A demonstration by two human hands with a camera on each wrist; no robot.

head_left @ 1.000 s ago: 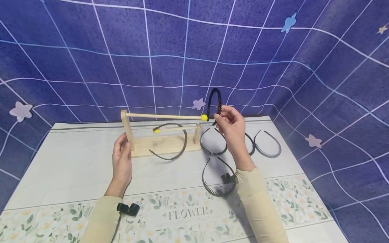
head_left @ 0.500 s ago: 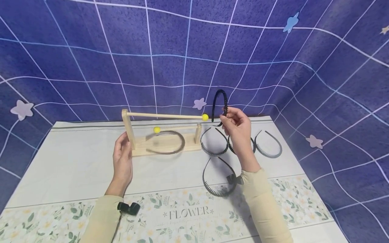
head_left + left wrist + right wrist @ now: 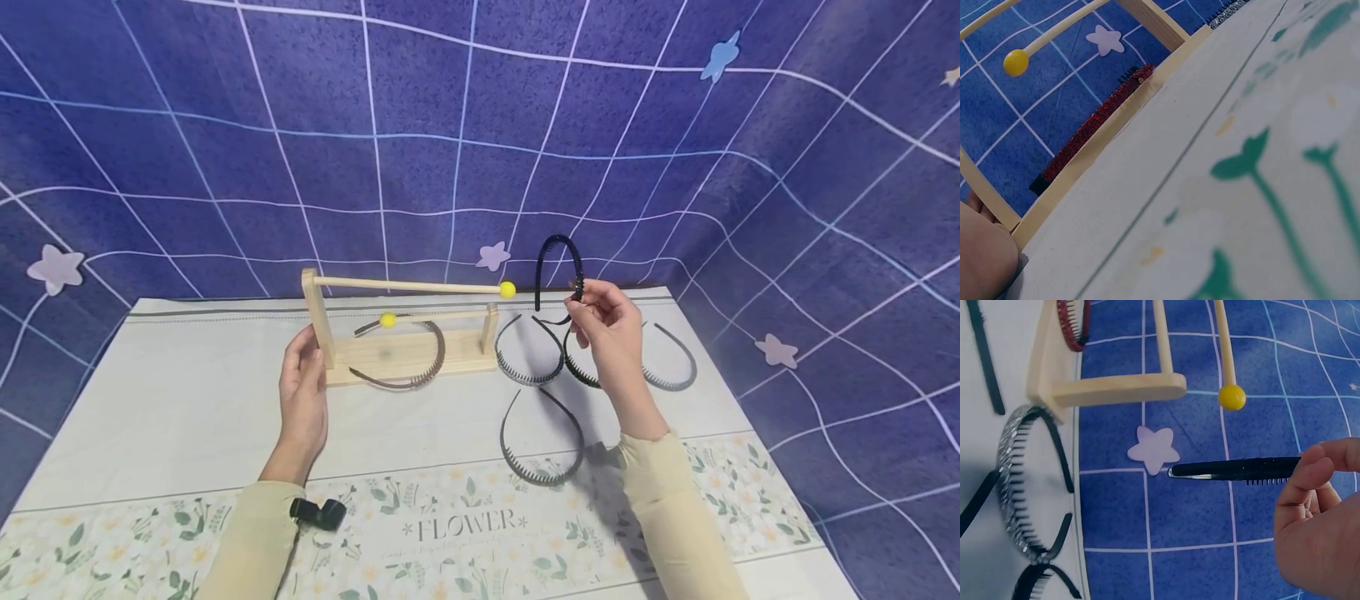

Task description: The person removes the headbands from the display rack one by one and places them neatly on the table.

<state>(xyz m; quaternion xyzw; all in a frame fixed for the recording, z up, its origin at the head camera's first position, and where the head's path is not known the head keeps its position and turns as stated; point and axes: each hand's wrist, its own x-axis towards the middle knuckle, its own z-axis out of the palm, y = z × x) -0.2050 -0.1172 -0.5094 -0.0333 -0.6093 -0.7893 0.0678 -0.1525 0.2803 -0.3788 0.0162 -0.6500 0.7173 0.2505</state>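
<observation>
My left hand (image 3: 302, 392) grips the left end of a light wooden stand (image 3: 318, 321), thumb in front and fingers partly hidden behind the upright. The stand carries two rods tipped with yellow balls (image 3: 507, 290). Low on the stand, by its base, sits a toothed headband (image 3: 441, 354), its ends toward the left; in the left wrist view it is a glittery red headband (image 3: 1097, 122). Right of the upper rod's ball, my right hand (image 3: 611, 321) pinches a black toothed headband (image 3: 558, 240) held upright in the air, apart from the rod.
More headbands lie on the table: a silvery headband (image 3: 528, 379) beside the stand, a dark headband (image 3: 543, 479) nearer me, a black headband (image 3: 573, 367) and a grey headband (image 3: 675, 385) partly behind my right hand. A blue gridded curtain (image 3: 420, 167) hangs behind the table.
My right hand has moved right and slightly down with the black headband, away from the upper rod's ball. The headband at the stand has shifted left and tipped. My left hand stays put.
</observation>
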